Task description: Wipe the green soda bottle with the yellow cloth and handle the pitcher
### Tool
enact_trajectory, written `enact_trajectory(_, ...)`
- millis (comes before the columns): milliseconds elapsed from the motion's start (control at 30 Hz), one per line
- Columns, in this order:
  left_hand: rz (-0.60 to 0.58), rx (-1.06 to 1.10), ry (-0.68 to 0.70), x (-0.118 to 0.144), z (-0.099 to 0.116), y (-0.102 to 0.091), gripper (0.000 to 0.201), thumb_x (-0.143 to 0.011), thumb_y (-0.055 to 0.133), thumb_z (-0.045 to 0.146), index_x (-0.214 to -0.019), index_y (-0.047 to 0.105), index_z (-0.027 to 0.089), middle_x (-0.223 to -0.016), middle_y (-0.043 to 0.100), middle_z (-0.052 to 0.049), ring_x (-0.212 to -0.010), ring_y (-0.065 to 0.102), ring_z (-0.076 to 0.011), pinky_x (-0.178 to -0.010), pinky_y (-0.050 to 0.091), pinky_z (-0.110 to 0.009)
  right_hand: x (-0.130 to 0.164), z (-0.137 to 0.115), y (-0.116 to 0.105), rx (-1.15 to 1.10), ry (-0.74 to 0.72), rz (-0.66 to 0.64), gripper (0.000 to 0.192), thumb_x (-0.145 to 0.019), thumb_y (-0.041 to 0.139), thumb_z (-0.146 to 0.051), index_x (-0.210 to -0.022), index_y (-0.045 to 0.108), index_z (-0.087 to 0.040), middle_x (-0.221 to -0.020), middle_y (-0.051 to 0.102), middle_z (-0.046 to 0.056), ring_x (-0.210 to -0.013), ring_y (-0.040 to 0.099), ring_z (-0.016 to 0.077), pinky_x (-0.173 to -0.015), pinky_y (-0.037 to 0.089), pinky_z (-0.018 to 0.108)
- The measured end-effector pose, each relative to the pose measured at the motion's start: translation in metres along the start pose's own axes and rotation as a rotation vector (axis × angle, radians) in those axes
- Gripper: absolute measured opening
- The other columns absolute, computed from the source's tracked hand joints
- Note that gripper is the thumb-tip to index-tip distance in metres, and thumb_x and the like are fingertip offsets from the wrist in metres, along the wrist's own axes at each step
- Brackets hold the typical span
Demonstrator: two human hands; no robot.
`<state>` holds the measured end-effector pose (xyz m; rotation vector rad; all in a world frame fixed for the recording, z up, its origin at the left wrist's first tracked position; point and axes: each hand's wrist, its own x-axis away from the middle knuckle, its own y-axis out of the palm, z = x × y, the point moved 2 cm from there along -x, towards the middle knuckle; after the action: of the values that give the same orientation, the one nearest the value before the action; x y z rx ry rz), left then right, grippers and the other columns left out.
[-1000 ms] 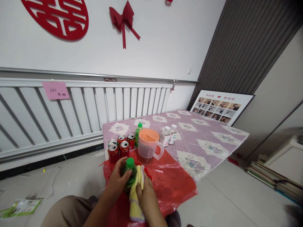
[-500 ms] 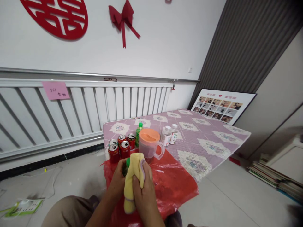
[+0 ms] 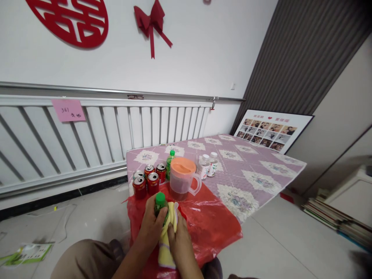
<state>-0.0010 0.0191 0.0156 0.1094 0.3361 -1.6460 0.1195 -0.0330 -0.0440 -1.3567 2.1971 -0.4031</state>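
Flowery table (image 3: 232, 184), red plastic (image 3: 209, 221) up near; radiator (image 3: 110, 133) over far left. Left hand (image 3: 151, 223) grips a bottle (image 3: 160, 202); right hand (image 3: 180, 237) clutches a cloth (image 3: 166, 250).

There are five drink cans (image 3: 153, 185), two green-capped bottles (image 3: 160, 199), two white-capped bottles (image 3: 213, 166), one lidded jug (image 3: 180, 181), one yellow cloth (image 3: 166, 252), two hands (image 3: 151, 221), one red bow (image 3: 150, 21), one pink note (image 3: 68, 110) and one photo board (image 3: 269, 131).

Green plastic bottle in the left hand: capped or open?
Capped: a round green plastic cap sits on top of the green plastic bottle, above the left hand. How tightly, I cannot tell.
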Motion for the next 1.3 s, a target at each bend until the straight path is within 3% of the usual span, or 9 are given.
enact_trajectory(67, -0.081, 0.036, -0.012, 0.000, -0.005, -0.006, 0.051, -0.083, 0.058, 0.031, -0.131, 0.049, 0.017, -0.132, 0.054, -0.013, -0.127, 0.049, -0.0285, -0.112, 0.035, -0.044, -0.001, 0.001, 0.000, 0.004, -0.002, -0.015, 0.055, -0.089, 0.043, -0.025, -0.141, 0.048, -0.006, -0.140, 0.054, 0.020, -0.132, 0.050, 0.0285, -0.109, 0.041, 0.046)
enact_trajectory(167, -0.304, 0.166, -0.073, -0.002, -0.013, -0.019, 0.068, -0.081, 0.057, 0.023, -0.145, 0.036, 0.020, -0.150, 0.043, -0.010, -0.140, 0.037, -0.0281, -0.119, 0.025, -0.046, -0.004, 0.002, 0.000, -0.036, -0.018, -0.005, 0.057, -0.088, 0.044, -0.025, -0.143, 0.045, -0.008, -0.144, 0.051, 0.019, -0.135, 0.047, 0.0274, -0.111, 0.040, 0.046)
enact_trajectory(233, -0.380, 0.227, -0.113, -0.003, -0.015, -0.028, 0.068, -0.083, 0.055, 0.024, -0.148, 0.034, 0.022, -0.155, 0.039, -0.007, -0.144, 0.032, -0.0277, -0.121, 0.022, -0.046, -0.005, -0.004, -0.003, -0.074, -0.026, 0.020, 0.057, -0.089, 0.044, -0.026, -0.144, 0.043, -0.010, -0.146, 0.050, 0.017, -0.136, 0.046, 0.0265, -0.111, 0.039, 0.046)
enact_trajectory(533, -0.362, 0.280, -0.161, 0.000, -0.007, -0.026, 0.058, -0.093, 0.051, 0.037, -0.147, 0.036, 0.026, -0.156, 0.038, -0.005, -0.142, 0.037, -0.0270, -0.120, 0.029, -0.045, -0.004, -0.074, -0.023, -0.079, -0.196, 0.085, 0.058, -0.093, 0.047, -0.034, -0.147, 0.037, -0.017, -0.154, 0.038, 0.014, -0.142, 0.035, 0.0274, -0.114, 0.035, 0.050)
enact_trajectory(700, -0.301, 0.145, -0.090, -0.004, -0.016, -0.029, 0.054, -0.091, 0.053, 0.032, -0.142, 0.042, 0.022, -0.152, 0.043, -0.008, -0.142, 0.036, -0.0263, -0.122, 0.022, -0.046, -0.011, -0.043, -0.008, -0.078, -0.050, 0.098, 0.060, -0.091, 0.043, -0.031, -0.146, 0.036, -0.008, -0.149, 0.042, 0.020, -0.138, 0.042, 0.0293, -0.112, 0.037, 0.050)
enact_trajectory(833, -0.251, 0.118, -0.078, -0.005, -0.021, -0.030, 0.053, -0.087, 0.056, 0.033, -0.138, 0.046, 0.019, -0.145, 0.050, -0.012, -0.134, 0.046, -0.0286, -0.116, 0.033, -0.046, -0.010, -0.007, 0.003, -0.034, 0.008, -0.033, 0.058, -0.089, 0.042, -0.027, -0.142, 0.043, -0.004, -0.143, 0.051, 0.021, -0.133, 0.048, 0.0291, -0.111, 0.040, 0.047)
enact_trajectory(967, -0.233, 0.156, -0.100, -0.005, -0.023, -0.028, 0.054, -0.086, 0.058, 0.035, -0.137, 0.045, 0.019, -0.143, 0.052, -0.012, -0.130, 0.050, -0.0282, -0.111, 0.039, -0.044, -0.007, 0.001, 0.005, 0.018, 0.007, -0.078, 0.058, -0.088, 0.041, -0.022, -0.142, 0.043, -0.004, -0.143, 0.051, 0.022, -0.134, 0.048, 0.0293, -0.110, 0.041, 0.047)
enact_trajectory(1200, -0.260, 0.164, -0.126, -0.005, -0.017, -0.029, 0.054, -0.086, 0.058, 0.033, -0.137, 0.045, 0.022, -0.144, 0.052, -0.010, -0.131, 0.050, -0.0272, -0.112, 0.039, -0.043, -0.010, -0.052, -0.018, -0.043, -0.119, 0.067, 0.057, -0.091, 0.043, -0.030, -0.145, 0.040, -0.010, -0.147, 0.046, 0.019, -0.136, 0.044, 0.0272, -0.111, 0.039, 0.048)
enact_trajectory(1300, -0.281, 0.208, -0.135, -0.006, -0.014, -0.028, 0.056, -0.086, 0.059, 0.032, -0.139, 0.043, 0.023, -0.145, 0.050, -0.009, -0.132, 0.050, -0.0255, -0.112, 0.039, -0.042, -0.012, -0.073, -0.023, -0.055, -0.209, 0.055, 0.057, -0.091, 0.046, -0.031, -0.145, 0.040, -0.016, -0.150, 0.041, 0.015, -0.139, 0.040, 0.0267, -0.112, 0.037, 0.048)
